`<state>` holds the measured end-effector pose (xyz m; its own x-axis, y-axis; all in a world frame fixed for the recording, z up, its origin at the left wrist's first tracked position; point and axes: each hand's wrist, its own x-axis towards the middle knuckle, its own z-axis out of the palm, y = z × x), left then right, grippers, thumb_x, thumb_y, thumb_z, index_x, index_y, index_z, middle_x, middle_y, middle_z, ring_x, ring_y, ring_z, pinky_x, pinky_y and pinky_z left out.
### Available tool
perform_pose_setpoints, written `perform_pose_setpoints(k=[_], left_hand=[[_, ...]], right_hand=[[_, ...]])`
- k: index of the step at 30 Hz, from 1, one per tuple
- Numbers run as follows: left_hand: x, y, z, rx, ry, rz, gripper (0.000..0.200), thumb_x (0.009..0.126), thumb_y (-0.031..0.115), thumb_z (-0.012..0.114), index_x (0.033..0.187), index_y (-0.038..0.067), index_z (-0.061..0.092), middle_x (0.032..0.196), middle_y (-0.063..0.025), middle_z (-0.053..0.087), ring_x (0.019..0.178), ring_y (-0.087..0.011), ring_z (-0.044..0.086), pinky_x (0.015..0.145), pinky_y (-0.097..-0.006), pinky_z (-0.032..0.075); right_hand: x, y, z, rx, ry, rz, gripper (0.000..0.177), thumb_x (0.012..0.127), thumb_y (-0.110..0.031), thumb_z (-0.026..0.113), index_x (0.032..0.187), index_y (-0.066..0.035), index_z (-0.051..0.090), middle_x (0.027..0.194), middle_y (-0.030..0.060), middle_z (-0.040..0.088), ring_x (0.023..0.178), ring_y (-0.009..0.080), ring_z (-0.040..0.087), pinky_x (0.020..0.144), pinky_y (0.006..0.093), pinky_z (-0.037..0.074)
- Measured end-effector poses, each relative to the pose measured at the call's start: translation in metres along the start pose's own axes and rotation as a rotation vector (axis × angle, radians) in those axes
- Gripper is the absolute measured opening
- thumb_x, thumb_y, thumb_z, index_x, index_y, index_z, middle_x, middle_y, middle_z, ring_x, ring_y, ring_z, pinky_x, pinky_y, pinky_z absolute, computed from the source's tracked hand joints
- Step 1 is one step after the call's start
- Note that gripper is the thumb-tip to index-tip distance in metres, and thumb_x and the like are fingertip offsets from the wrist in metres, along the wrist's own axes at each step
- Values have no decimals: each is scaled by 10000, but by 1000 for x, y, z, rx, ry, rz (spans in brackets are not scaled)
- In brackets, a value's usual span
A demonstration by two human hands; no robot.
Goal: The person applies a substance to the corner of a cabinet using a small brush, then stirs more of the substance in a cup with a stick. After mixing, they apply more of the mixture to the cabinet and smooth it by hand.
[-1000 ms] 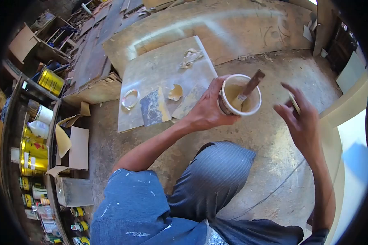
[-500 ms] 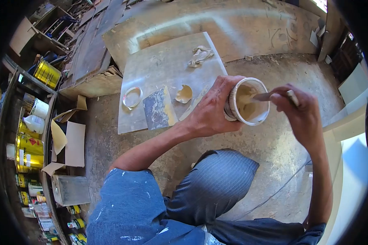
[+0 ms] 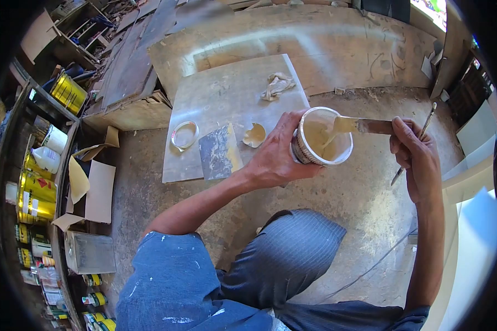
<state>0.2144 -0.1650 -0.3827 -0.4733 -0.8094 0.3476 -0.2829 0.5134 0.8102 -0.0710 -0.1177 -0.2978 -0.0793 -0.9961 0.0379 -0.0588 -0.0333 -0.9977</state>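
Note:
My left hand (image 3: pixel 279 144) is wrapped around a white plastic tub (image 3: pixel 299 151), tilted so its mouth faces me. Cream-coloured paste (image 3: pixel 316 138) coats the inside. In my right hand (image 3: pixel 417 151) is a flat putty knife (image 3: pixel 375 126), pinched between thumb and fingers. Its far end is over the tub's rim, covered with paste, and a strand of it hangs down into the tub. A second, thin tool (image 3: pixel 428 118) with a pointed lower end also passes through the fingers of that hand.
Beyond the tub stands a low board table (image 3: pixel 221 83) with a round lid (image 3: pixel 184 134), a smeared dark sheet (image 3: pixel 218 153), a broken-edged piece with paste (image 3: pixel 254 134) and a crumpled rag (image 3: pixel 278 86). Shelves of cans (image 3: pixel 37 193) and an opened cardboard box (image 3: pixel 99 190) line the left.
My right hand has drawn the putty knife up and right out of the tub, bringing paste on its end. The tub has shifted slightly left, and the view has moved a little.

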Motion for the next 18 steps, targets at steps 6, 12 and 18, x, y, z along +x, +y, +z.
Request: perform_pose_setpoints(k=[6,12,18], left_hand=[[8,2,-11,50,119,111,950,697,295,920,1477,55,434,1330,-211,520,1288,-393,536,1128,-475,427],[11,-2,-45,343,207,165,954,729,264,938,1520,93,433,1393,-162,521,1314,-331,542,1060,-446,502],[6,-5,-54,407,231,207,940,710,257,928,1487,75,430,1377,-222,522,1283,-413,526,1119,-503,442]], right_hand=[[16,8,7,61,-69,-29,247,1055,-331,668,1060,-88,714,747,-44,582,584,1,338,521,206,235],[41,3,29,86,-90,-43,247,1078,-322,633,1094,-88,710,754,-53,559,587,3,328,519,197,240],[48,-3,46,152,-95,-65,246,1035,-325,702,1002,-83,733,729,-47,598,583,1,356,511,212,246]])
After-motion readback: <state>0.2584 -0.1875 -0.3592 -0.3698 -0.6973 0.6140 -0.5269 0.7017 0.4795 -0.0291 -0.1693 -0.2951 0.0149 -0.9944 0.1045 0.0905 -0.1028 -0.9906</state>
